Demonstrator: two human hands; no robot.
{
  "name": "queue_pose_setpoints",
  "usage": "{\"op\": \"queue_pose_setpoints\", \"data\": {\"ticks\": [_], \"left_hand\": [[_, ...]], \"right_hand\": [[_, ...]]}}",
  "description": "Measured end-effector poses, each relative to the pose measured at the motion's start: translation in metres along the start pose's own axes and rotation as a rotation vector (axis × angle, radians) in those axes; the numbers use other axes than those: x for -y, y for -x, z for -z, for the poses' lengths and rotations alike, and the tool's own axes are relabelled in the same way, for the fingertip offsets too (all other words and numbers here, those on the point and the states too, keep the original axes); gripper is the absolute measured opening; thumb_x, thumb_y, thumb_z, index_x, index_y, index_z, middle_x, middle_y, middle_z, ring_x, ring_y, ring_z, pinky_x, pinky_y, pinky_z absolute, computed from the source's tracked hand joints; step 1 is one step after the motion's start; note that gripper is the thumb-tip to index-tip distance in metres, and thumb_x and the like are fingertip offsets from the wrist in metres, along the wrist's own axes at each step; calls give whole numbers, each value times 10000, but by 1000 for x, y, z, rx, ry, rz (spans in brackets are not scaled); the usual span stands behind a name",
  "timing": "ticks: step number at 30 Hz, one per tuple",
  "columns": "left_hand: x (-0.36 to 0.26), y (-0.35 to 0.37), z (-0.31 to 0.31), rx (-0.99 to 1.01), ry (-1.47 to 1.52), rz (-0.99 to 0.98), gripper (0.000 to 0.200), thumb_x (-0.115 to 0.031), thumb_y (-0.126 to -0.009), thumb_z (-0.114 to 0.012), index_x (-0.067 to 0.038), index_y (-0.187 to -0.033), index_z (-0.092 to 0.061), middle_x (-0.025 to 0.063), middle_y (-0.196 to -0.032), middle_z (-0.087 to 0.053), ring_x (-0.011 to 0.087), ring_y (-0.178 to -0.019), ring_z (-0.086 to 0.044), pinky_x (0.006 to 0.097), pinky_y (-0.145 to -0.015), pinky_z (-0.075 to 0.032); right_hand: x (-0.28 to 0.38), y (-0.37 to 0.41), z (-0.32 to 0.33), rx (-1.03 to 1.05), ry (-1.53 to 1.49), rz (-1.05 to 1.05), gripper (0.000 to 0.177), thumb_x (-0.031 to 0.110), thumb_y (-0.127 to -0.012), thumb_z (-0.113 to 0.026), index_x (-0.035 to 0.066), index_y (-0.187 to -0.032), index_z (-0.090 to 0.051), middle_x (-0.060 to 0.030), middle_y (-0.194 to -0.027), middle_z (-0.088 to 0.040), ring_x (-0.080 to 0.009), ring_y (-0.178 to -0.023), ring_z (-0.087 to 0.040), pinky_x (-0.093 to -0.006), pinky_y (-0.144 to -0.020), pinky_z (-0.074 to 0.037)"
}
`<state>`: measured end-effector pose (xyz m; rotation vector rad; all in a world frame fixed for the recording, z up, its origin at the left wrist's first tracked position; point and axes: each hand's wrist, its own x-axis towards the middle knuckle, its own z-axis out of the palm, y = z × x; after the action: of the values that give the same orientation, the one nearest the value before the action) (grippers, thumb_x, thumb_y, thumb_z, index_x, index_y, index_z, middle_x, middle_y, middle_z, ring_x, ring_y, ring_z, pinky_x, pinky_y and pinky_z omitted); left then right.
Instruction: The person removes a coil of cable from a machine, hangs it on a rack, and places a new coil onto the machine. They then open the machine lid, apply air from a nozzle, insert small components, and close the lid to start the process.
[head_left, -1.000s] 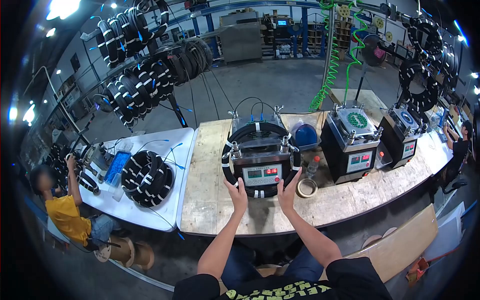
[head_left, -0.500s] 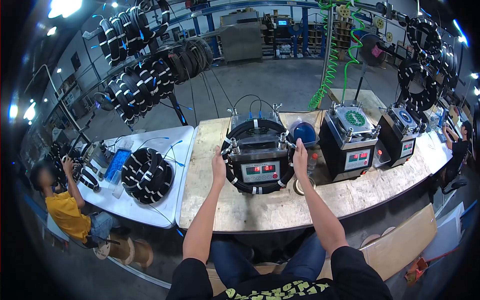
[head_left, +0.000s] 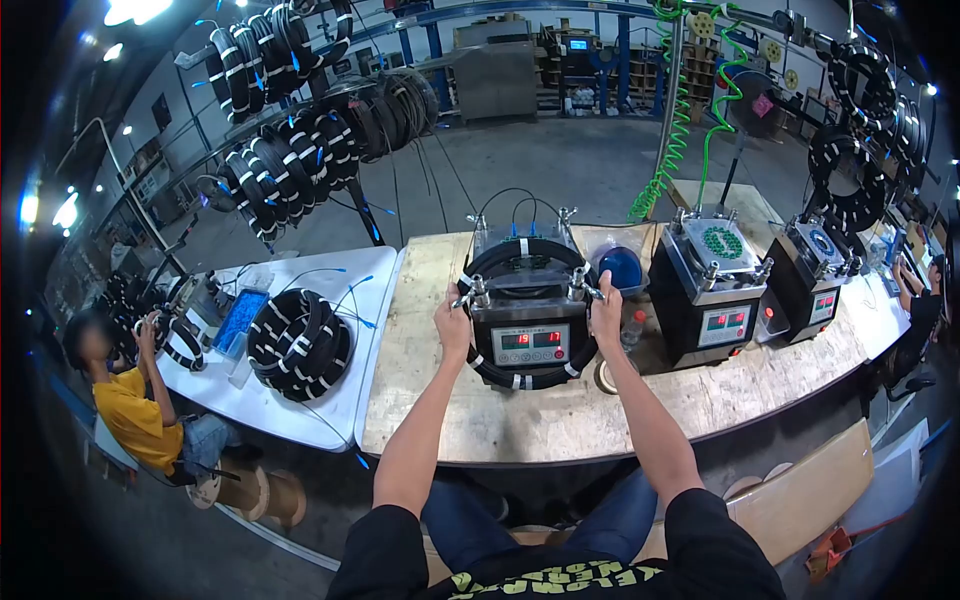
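A black-fronted benchtop machine [head_left: 530,345] with a metal top and red digits stands before me. A coil of black cable [head_left: 530,381] bound with white tape hangs round its front. At the machine's left side, my left hand [head_left: 453,328] is closed with thumb and fingers at the left metal clamp lever [head_left: 462,301]. Opposite it, my right hand [head_left: 607,318] is closed at the right clamp lever [head_left: 594,292], fingers pointing up. Both hands overlap the sides of the coil. Thin cables with blue connectors [head_left: 520,228] run into the back of the machine top.
Two similar machines [head_left: 715,290] stand to the right, beside a small bottle [head_left: 633,328] and a blue round item [head_left: 620,267] in clear plastic. On the white table [head_left: 300,420] lies a cable coil [head_left: 300,345]. A person in yellow [head_left: 140,415] sits left; another works far right.
My hands have moved slightly inward toward the clamp levers. The right-hand red reading on the machine has gone up. The whole view has shifted a little.
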<state>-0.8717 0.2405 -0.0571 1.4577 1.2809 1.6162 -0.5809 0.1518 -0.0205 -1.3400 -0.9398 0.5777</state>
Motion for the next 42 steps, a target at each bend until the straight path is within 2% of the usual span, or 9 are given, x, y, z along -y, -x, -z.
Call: {"op": "queue_pose_setpoints", "data": {"ticks": [2,5,7,11,18,21,25,35,42], "left_hand": [[-43,11,15,157,87,201,632,-562,-1071,-431,-43,-728,-541,1,-526,-469,110,-489,-500,290,-463,-406],[-61,10,30,312,146,281,608,-573,-1068,-420,11,-1064,-590,36,-688,-582,117,-621,-601,273,-558,-497],[-75,11,32,308,131,226,642,-567,-1072,-418,38,-1227,-566,77,-850,-639,129,-743,-643,280,-658,-532],[-100,-8,41,370,63,-13,480,-390,-1097,-483,-92,-1473,-470,122,-1298,-563,156,-1140,-545,326,-993,-444],[-119,-20,49,519,-24,-18,389,-309,-1084,-532,-136,-1432,-551,113,-1119,-667,180,-1057,-609,326,-944,-470],[-138,-28,37,535,113,-15,466,-362,-1071,-551,-163,-1491,-510,109,-1129,-669,188,-1068,-615,335,-971,-469],[-158,-34,10,588,-478,-298,553,-461,-1008,-618,-209,-1491,-527,202,-1209,-631,312,-1115,-644,407,-1026,-471],[-145,-35,-17,444,-461,-300,411,-415,-1017,-593,-176,-1345,-653,239,-1103,-588,403,-1080,-606,455,-946,-488],[-141,-17,7,483,-335,-493,485,-314,-1033,-597,-156,-1486,-525,264,-1236,-558,398,-1136,-567,432,-997,-459]], "right_hand": [[1,-4,7,130,-92,-66,681,588,-1083,-326,48,-716,-518,-32,-602,-512,-146,-432,-530,-279,-348,-372],[33,0,16,202,-106,-217,667,584,-1083,-347,-13,-929,-603,-70,-751,-603,-142,-584,-612,-274,-503,-493],[6,-23,7,100,-10,259,602,525,-1079,-440,-38,-1196,-616,-106,-963,-663,-164,-898,-650,-292,-815,-510],[53,-42,36,458,154,163,504,414,-1058,-542,-43,-1252,-628,-127,-1048,-703,-202,-1015,-632,-317,-931,-468],[97,-58,-10,447,391,474,616,515,-889,-737,-35,-1161,-682,-216,-1068,-717,-284,-994,-676,-384,-895,-511],[100,-61,-22,414,459,391,599,487,-856,-780,-27,-1148,-681,-207,-1013,-719,-290,-947,-690,-386,-858,-525],[90,-63,-28,365,383,325,559,458,-837,-809,-11,-1116,-685,-204,-959,-719,-282,-904,-696,-387,-829,-531],[89,-52,-29,334,336,269,535,454,-839,-813,-3,-1087,-687,-256,-1004,-711,-365,-990,-695,-431,-878,-523],[81,-22,-33,-5,817,571,625,525,-985,-583,100,-1432,-480,-238,-1060,-666,-425,-1001,-659,-575,-889,-502]]}}
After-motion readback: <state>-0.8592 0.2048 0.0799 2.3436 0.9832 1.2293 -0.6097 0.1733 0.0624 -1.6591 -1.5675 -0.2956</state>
